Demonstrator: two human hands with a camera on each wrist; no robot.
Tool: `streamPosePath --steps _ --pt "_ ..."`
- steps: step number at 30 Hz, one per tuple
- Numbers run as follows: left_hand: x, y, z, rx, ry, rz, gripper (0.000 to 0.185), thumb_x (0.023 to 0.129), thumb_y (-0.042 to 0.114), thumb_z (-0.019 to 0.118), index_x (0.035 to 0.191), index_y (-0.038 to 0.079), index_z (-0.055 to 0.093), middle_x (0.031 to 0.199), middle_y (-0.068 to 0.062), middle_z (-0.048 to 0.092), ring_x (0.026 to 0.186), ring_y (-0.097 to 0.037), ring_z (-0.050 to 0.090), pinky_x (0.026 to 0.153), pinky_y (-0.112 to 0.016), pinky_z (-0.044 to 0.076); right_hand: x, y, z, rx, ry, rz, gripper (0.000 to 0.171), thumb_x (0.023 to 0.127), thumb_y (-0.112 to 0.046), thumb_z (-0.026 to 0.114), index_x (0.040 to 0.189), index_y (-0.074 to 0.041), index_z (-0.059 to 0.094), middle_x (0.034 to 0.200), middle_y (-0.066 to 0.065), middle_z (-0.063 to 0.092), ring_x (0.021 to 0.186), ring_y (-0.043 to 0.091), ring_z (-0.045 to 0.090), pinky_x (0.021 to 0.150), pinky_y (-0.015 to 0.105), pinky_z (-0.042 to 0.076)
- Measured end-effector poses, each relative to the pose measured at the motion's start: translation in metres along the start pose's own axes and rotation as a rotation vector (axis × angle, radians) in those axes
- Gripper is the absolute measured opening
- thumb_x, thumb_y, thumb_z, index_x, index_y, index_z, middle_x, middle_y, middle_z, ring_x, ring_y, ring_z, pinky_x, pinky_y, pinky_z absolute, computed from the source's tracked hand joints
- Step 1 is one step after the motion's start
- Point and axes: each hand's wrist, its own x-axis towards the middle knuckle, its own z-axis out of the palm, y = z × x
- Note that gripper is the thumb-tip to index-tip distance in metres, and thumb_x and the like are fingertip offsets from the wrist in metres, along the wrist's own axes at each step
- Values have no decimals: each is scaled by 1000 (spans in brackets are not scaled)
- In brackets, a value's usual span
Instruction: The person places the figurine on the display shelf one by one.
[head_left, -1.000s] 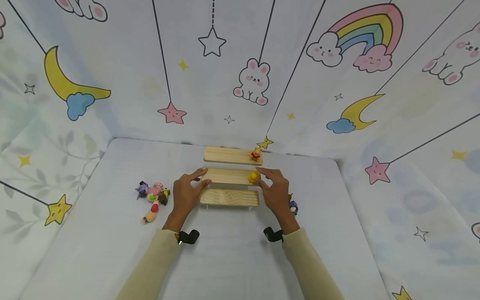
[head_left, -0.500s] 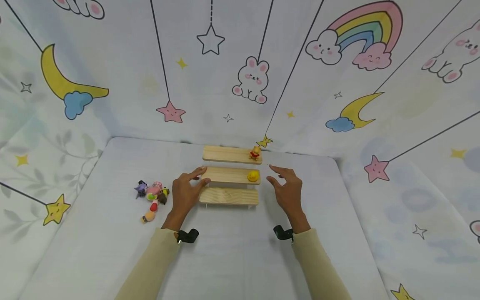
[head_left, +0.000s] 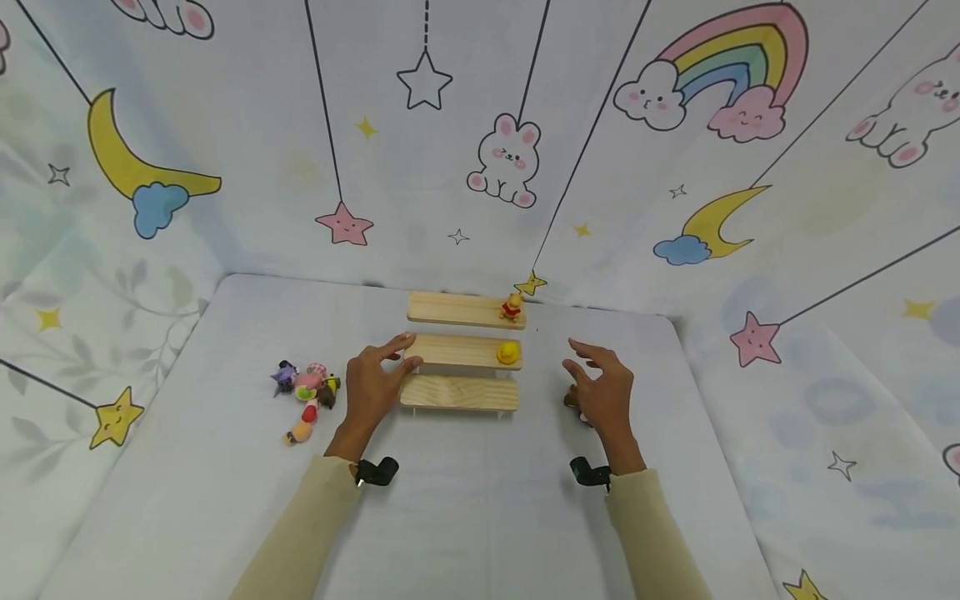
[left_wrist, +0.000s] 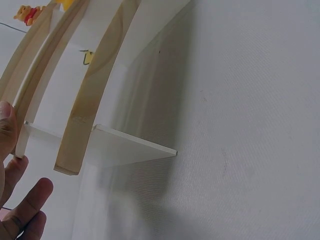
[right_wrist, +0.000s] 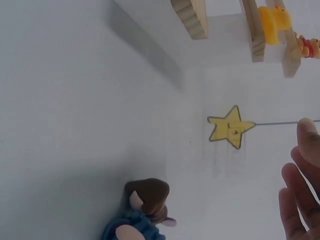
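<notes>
A three-tier shelf has a front plank (head_left: 459, 393), a middle plank (head_left: 453, 350) and a back plank (head_left: 453, 308). My left hand (head_left: 373, 385) pinches the left end of the middle plank between thumb and finger. On that plank's right end stands a yellow duck (head_left: 508, 352); a Winnie-the-Pooh figurine (head_left: 512, 307) occupies the back plank's right end. Right of the shelf, my right hand (head_left: 609, 396) hovers with fingers apart and holds nothing. Partly hidden by it in the head view is a brown-and-blue figurine (right_wrist: 147, 197), clearer in the right wrist view.
Several small figurines (head_left: 309, 387) lie grouped on the white-covered table (head_left: 465, 517), left of my left hand. Thin white side supports (left_wrist: 135, 145) carry the planks. Behind the table hangs a patterned cloth (head_left: 420, 167).
My right hand has let go of the duck on the middle plank and moved right, over the brown-and-blue figurine. The left hand has kept its grip on the plank.
</notes>
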Motion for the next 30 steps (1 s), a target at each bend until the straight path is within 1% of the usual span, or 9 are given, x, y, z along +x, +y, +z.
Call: streamPosePath --steps 3,5,7,9,12,15,21,27,30 --pt "0 0 0 3 -2 -4 50 85 34 89 132 23 76 131 -3 77 97 -32 73 79 -47 52 -3 6 -4 -17 9 13 42 89 -11 87 129 -16 78 124 7 79 114 24 71 96 36 56" --pt "0 0 -1 8 -6 -10 50 85 35 88 133 24 76 131 -3 77 97 -31 73 81 -48 52 -6 11 -5 -32 13 28 42 88 -12 87 129 -17 78 123 6 80 113 23 71 95 34 56" --pt "0 0 -1 14 -13 -17 50 86 37 87 133 25 76 132 -2 77 98 -31 73 82 -49 52 -8 15 -6 -35 10 46 41 89 -11 87 129 -16 78 122 7 79 112 24 72 96 36 56" --pt "0 1 -1 14 -18 -23 50 86 38 86 134 25 75 132 -2 77 98 -31 73 82 -49 53 -11 18 -7 -27 2 76 42 89 -10 86 129 -16 78 121 9 79 113 27 71 97 42 56" --pt "-1 1 -1 13 -22 -25 50 87 38 86 134 25 75 133 -2 77 99 -31 73 83 -49 53 -15 22 -9 -20 -28 135 42 90 -9 85 131 -17 77 123 13 77 115 33 70 99 51 55" --pt "-1 0 -1 13 -21 -22 50 87 38 86 134 25 75 133 -2 77 99 -31 73 83 -50 54 -19 27 -9 -19 -61 186 44 91 -8 85 133 -18 76 125 17 75 117 36 68 101 56 53" --pt "-1 -1 0 13 -16 -15 50 86 38 86 134 25 76 132 -3 77 98 -31 74 81 -48 53 -25 34 -8 -40 -92 224 44 90 -6 85 133 -16 76 126 18 75 118 36 68 103 54 53" --pt "0 -1 0 8 -13 -16 50 86 38 86 134 24 76 132 -3 77 98 -31 74 81 -48 54 -31 39 -7 -61 -134 283 44 91 -9 85 133 -18 76 126 19 76 120 37 67 105 55 51" --pt "0 -1 0 7 -11 -16 50 86 38 86 133 24 76 133 -3 77 99 -32 74 82 -49 54 -34 42 -6 -55 -148 293 44 91 -10 85 133 -20 76 125 18 76 120 38 66 102 55 54"
